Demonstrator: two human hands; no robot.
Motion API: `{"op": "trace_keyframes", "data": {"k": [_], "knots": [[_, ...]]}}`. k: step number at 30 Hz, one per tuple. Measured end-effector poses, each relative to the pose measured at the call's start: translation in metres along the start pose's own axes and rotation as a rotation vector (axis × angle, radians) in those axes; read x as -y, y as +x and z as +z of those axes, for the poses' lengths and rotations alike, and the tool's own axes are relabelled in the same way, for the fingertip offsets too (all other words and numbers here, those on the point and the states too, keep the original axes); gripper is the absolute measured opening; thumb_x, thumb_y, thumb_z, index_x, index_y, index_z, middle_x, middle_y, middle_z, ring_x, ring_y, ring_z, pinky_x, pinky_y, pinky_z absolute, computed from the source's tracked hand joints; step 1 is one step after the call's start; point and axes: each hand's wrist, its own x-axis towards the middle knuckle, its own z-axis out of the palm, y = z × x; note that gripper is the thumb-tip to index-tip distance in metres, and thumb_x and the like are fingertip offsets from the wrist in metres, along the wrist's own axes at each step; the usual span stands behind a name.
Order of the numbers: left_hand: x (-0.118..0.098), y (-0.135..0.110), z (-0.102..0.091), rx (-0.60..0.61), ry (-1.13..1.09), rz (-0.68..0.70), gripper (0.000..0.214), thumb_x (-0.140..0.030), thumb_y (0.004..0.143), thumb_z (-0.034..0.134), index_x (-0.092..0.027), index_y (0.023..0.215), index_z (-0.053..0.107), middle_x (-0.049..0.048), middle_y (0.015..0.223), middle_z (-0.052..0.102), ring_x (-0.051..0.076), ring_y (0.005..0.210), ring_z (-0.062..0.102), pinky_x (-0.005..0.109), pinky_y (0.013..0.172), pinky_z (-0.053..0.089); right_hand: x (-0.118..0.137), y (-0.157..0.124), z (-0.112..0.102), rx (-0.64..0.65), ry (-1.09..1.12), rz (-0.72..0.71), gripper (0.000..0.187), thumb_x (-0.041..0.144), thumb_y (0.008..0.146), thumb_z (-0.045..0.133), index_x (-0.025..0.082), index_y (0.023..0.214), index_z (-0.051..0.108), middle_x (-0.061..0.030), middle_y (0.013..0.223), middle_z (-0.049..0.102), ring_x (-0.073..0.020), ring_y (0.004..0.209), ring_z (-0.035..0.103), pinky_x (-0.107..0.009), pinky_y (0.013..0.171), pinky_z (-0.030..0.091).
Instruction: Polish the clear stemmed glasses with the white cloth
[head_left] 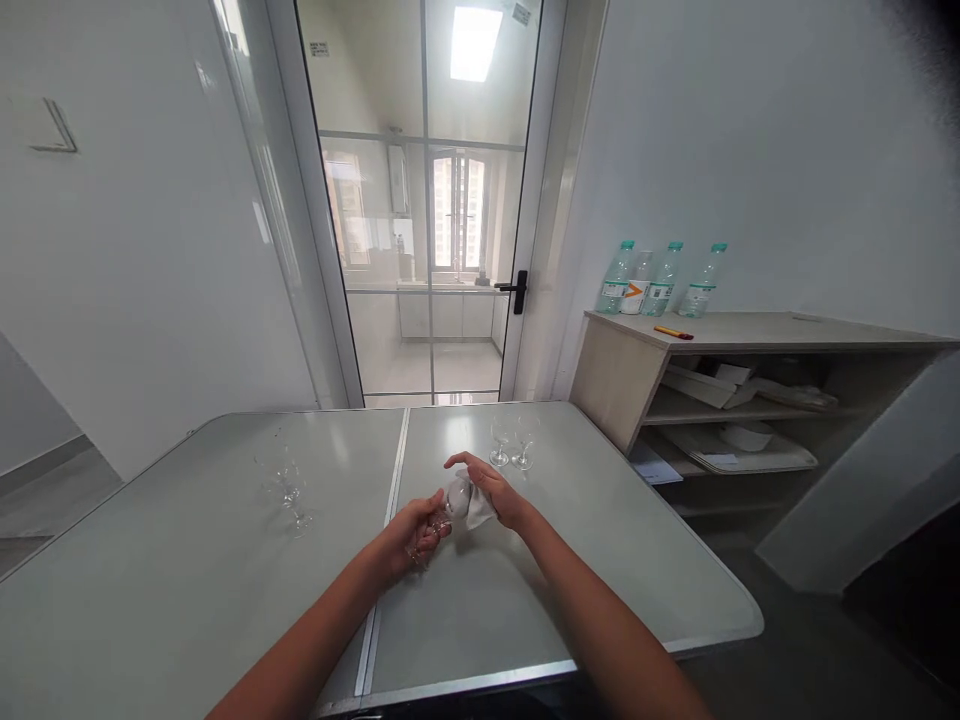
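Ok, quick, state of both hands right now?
Left hand: closed, holding a clear glass.
Right hand: holding a white cloth, perhaps tissue, at the glass's bowl.

Pale walls [712,130] around a glazed door [382,220], wooden shelf unit [619,375] rightward.

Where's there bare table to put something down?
On the table, between left glasses, left forearm and left edge; also between right forearm and right edge. Crowded: around the left hand, right hand and the glass pair beyond.
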Motion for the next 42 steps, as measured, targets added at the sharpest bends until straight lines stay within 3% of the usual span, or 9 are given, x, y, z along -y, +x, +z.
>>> {"op": "trace_keyframes", "data": {"k": [4,9,15,20,25,29,33,37,42], "knots": [[-0.003,0.003,-0.013,0.122,-0.194,-0.169,0.042,-0.057,0.087,0.065,-0.017,0.083,0.052,-0.0031,0.063,0.057,0.001,0.033,0.023,0.016,0.033,0.015,0.003,0.0,-0.001,0.018,-0.019,-0.001,0.054,0.072,0.09,0.051,0.022,0.109,0.061,0.0029,0.068,0.045,-0.0147,0.06,0.039,-0.027,0.058,0.03],[-0.004,0.003,-0.013,0.087,-0.211,-0.172,0.041,-0.057,0.087,0.064,-0.017,0.083,0.054,-0.0036,0.065,0.056,0.001,0.033,0.026,0.017,0.033,0.018,-0.002,0.003,-0.002,0.041,0.015,0.025,0.05,0.071,0.088,0.055,0.022,0.098,0.06,0.0011,0.075,0.048,-0.0152,0.064,0.042,-0.028,0.06,0.034],[-0.002,0.003,-0.003,-0.181,0.242,0.217,0.058,-0.071,0.083,0.06,-0.013,0.073,0.061,-0.001,0.058,0.056,0.005,0.034,0.034,0.021,0.037,0.025,-0.004,0.004,-0.003,0.002,-0.039,0.023,0.048,0.069,0.091,0.054,0.026,0.114,0.056,0.0014,0.08,0.051,-0.0158,0.068,0.047,-0.027,0.064,0.038],[0.004,0.002,0.003,-0.441,0.696,0.509,0.06,-0.061,0.083,0.066,-0.01,0.113,0.074,-0.0027,0.056,0.055,0.011,0.047,0.046,0.024,0.053,0.035,-0.005,0.006,-0.006,-0.017,-0.057,0.039,0.051,0.069,0.092,0.053,0.027,0.12,0.054,0.0005,0.088,0.053,-0.016,0.072,0.048,-0.028,0.067,0.04],[0.007,0.003,0.003,-0.538,0.925,0.637,0.053,-0.052,0.083,0.068,-0.014,0.119,0.074,-0.0017,0.055,0.055,0.015,0.054,0.05,0.027,0.062,0.037,-0.005,0.006,-0.007,-0.04,-0.073,0.045,0.048,0.069,0.093,0.051,0.028,0.117,0.056,0.0005,0.09,0.054,-0.0163,0.075,0.048,-0.028,0.069,0.039],[0.007,0.003,0.001,-0.44,0.713,0.521,0.055,-0.06,0.082,0.067,-0.013,0.109,0.075,-0.0025,0.056,0.055,0.012,0.049,0.047,0.024,0.053,0.035,-0.006,0.006,-0.006,-0.041,-0.023,0.037,0.054,0.07,0.092,0.052,0.027,0.124,0.057,-0.0001,0.088,0.054,-0.0169,0.075,0.05,-0.029,0.07,0.04],[0.002,0.003,-0.005,-0.207,0.283,0.236,0.058,-0.071,0.084,0.059,-0.014,0.071,0.062,-0.0011,0.057,0.055,0.005,0.036,0.033,0.021,0.038,0.021,-0.006,0.003,-0.003,0.014,-0.025,0.057,0.063,0.071,0.093,0.048,0.029,0.14,0.052,0.0,0.081,0.054,-0.0178,0.07,0.048,-0.03,0.068,0.04],[-0.007,0.0,-0.014,-0.01,-0.03,-0.068,0.053,-0.067,0.08,0.067,-0.016,0.074,0.054,-0.0023,0.06,0.057,0.0,0.034,0.022,0.017,0.035,0.015,-0.003,-0.002,-0.001,0.076,-0.116,-0.004,0.066,0.068,0.096,0.044,0.03,0.15,0.045,0.0013,0.076,0.049,-0.0166,0.066,0.041,-0.03,0.067,0.036],[-0.006,-0.002,-0.013,0.044,0.015,-0.004,0.053,-0.067,0.083,0.064,-0.016,0.075,0.055,-0.0019,0.059,0.057,0.001,0.033,0.024,0.018,0.034,0.016,-0.003,0.0,0.0,0.105,-0.3,-0.147,0.07,0.073,0.096,0.038,0.027,0.146,0.052,-0.0015,0.086,0.054,-0.0173,0.074,0.044,-0.031,0.073,0.038]]}}
